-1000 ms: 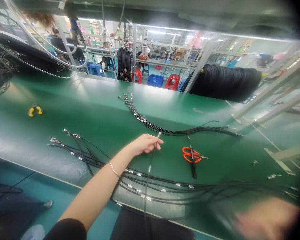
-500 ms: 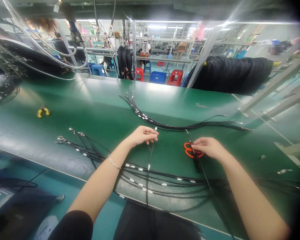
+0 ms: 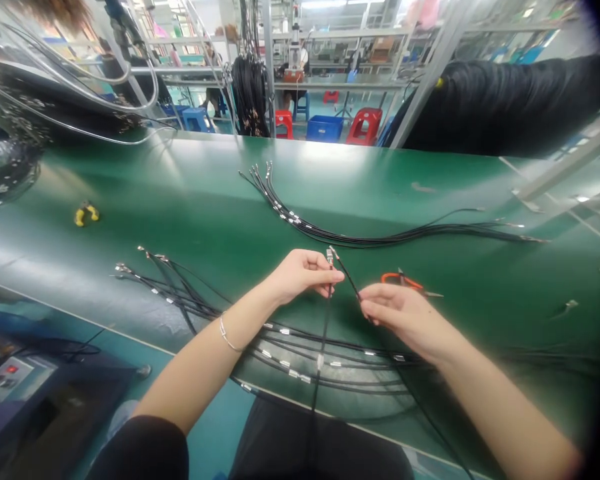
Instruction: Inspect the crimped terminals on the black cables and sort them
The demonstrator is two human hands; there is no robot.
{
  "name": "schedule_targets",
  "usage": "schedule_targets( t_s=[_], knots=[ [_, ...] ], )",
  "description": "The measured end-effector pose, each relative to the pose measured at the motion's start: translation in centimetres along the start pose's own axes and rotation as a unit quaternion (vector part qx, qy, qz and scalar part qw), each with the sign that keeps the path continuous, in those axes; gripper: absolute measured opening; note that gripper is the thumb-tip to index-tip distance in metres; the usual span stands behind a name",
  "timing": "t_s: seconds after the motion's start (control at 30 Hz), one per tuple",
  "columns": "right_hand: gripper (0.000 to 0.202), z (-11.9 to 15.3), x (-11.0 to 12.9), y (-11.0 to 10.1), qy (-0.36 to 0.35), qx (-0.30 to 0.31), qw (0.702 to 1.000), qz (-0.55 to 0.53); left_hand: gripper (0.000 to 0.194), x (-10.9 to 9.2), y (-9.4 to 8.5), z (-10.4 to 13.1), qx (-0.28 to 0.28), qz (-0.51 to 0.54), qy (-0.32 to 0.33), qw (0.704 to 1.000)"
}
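Between thumb and fingers my left hand [image 3: 313,272] pinches a black cable [image 3: 325,327] just below its metal end, and the cable hangs down past the table edge. My right hand [image 3: 397,307] is closed on another black cable end [image 3: 347,272], slanted so that its metal tip is close beside the tip at my left hand. Whether the two tips touch I cannot tell. Orange-handled scissors [image 3: 400,277] lie on the green table behind my right hand, partly hidden by it. Beneath my hands stretches a bundle of black cables [image 3: 290,365] with white labels.
A second cable bundle [image 3: 350,240] lies farther back on the green table [image 3: 190,207]. Yellow-handled pliers [image 3: 87,213] are at the left. Thick masses of black cable [image 3: 510,110] hang beyond the far edge, near metal posts. Red and blue stools stand behind.
My right hand has left the scissors on the table and brought its cable end leftward to the one in my left hand. The view has tilted down a little.
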State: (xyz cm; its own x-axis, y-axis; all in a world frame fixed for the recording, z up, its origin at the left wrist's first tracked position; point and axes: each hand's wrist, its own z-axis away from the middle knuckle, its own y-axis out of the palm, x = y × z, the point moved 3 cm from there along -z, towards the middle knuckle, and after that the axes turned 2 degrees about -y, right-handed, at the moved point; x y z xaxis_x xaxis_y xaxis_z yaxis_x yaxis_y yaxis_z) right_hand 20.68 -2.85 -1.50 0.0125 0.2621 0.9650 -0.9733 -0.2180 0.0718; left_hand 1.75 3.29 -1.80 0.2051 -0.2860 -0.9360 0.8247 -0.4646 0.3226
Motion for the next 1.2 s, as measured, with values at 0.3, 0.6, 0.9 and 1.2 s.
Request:
schedule_targets(
  t_s=[0.3, 0.6, 0.9, 1.2],
  knots=[
    [0.033, 0.8, -1.1, 1.6, 0.079, 0.112, 0.989, -0.05, 0.04, 0.4, 1.2, 0.3, -0.035, 0.032, 0.022, 0.999],
    [0.026, 0.4, -0.6, 0.8, 0.085, 0.191, 0.976, 0.059, 0.036, 0.5, 2.2, 1.1, 0.003, -0.023, 0.005, 1.0],
    [0.042, 0.7, 1.9, -0.4, -0.112, -0.082, 0.985, 0.103, 0.032, 1.3, 4.1, 2.5, 0.093, -0.077, -0.078, 0.99],
    [0.048, 1.1, 1.7, 0.3, -0.108, -0.126, 0.967, 0.194, 0.033, 1.4, 4.6, 2.7, 0.1, -0.086, -0.093, 0.987]
  ],
)
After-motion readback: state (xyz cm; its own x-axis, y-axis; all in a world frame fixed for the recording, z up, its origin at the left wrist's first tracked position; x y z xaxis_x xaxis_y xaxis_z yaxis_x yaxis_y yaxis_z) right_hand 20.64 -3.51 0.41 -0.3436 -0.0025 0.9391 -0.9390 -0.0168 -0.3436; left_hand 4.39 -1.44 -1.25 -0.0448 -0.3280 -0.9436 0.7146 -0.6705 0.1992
